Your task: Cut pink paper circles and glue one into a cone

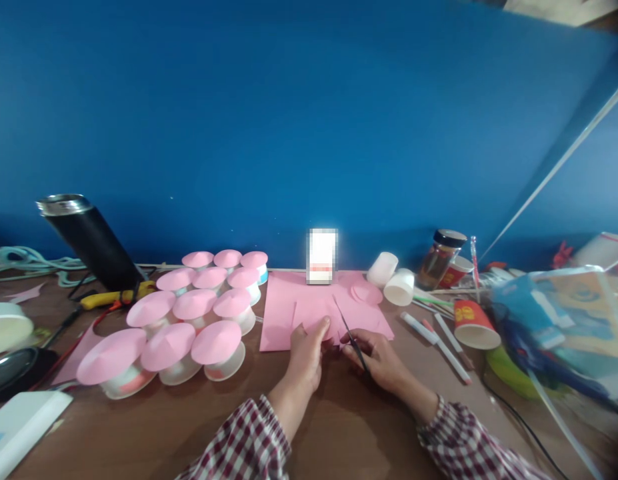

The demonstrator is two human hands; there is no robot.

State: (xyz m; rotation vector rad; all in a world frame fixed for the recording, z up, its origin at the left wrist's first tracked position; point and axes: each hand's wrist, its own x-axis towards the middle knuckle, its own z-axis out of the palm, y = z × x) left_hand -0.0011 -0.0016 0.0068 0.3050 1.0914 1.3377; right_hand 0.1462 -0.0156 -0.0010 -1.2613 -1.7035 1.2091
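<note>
My left hand (305,359) is closed on a piece of pink paper (309,313), thumb on top, at the middle of the desk. Just to its right, my right hand (379,360) grips dark scissors (347,327). Their blades point up and away across the paper; whether they cut into it I cannot make out. Larger pink sheets (277,310) lie flat underneath. Beyond my right hand, pink paper discs (367,293) rest on the sheets. To the left stand several upturned paper cups (219,367), topped with shallow pink paper cones (216,341).
A lit phone (322,257) stands against the blue wall (309,133). Two white cups (399,288) lie at the back right, near markers (446,350), a dark-lidded jar (441,257) and a red cup (473,323). On the left are a black flask (93,240) and a white box (26,427).
</note>
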